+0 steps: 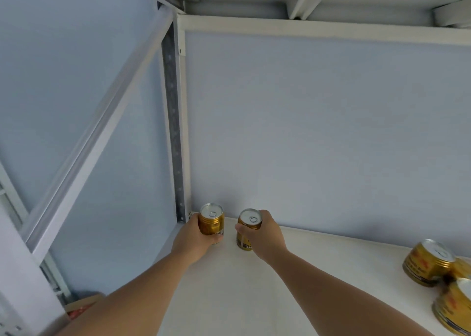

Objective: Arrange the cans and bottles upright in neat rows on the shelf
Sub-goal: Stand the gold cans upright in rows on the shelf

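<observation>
Two gold cans are held upright at the back left corner of the white shelf (254, 297), close to the pale blue back wall (318, 132). The left can (211, 221) is clasped by the left hand (195, 241), the grip wrapped around its side with the thumb toward the shelf's corner post (174, 132). The right can (246, 230) is clasped by the right hand (263, 236), the grip closed around its upper half, fingers curled over the front. Both silver tops with pull tabs are seen facing up. The two cans are set near each other with a gap of bare shelf between them; whether their bases are resting on the shelf cannot be told for certain. Well apart, at the right edge, a cluster of further gold cans (428, 264) is seen, tilted by the wide lens. A white upper shelf (331, 25) is seen overhead.
</observation>
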A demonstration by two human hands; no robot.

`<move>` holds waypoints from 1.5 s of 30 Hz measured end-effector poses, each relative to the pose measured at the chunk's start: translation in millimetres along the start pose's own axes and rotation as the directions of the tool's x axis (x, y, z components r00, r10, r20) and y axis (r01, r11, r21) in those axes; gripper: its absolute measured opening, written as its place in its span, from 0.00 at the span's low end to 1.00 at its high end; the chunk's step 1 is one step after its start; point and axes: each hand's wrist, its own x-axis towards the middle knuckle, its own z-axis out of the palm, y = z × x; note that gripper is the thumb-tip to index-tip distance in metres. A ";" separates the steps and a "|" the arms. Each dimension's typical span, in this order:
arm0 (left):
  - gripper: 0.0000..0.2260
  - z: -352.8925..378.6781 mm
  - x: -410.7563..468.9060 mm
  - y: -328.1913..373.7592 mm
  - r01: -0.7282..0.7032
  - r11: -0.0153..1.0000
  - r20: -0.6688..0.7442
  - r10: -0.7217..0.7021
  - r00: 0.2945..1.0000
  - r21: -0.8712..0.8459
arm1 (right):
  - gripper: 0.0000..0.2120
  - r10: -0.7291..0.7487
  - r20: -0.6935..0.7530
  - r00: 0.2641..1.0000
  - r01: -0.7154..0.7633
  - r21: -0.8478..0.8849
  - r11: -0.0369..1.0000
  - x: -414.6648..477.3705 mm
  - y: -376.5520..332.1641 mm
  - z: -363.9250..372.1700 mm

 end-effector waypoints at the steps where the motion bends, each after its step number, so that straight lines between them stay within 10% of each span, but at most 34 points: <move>1: 0.32 0.4 1.0 -1.3 -0.004 1.000 0.003 0.004 1.000 -0.001 | 0.23 -0.002 -0.003 1.000 0.002 -0.012 1.000 2.2 -0.3 2.4; 28: 0.23 11.6 -31.0 3.9 0.051 0.995 -0.171 -0.035 0.985 0.085 | 0.36 0.025 0.104 0.994 0.010 -0.329 0.944 -10.4 31.4 -28.6; 45: 0.09 172.3 -190.9 157.5 -0.225 0.958 0.200 0.189 0.961 0.176 | 0.25 0.025 -0.105 0.994 -0.066 -0.411 0.909 -166.4 155.3 -237.8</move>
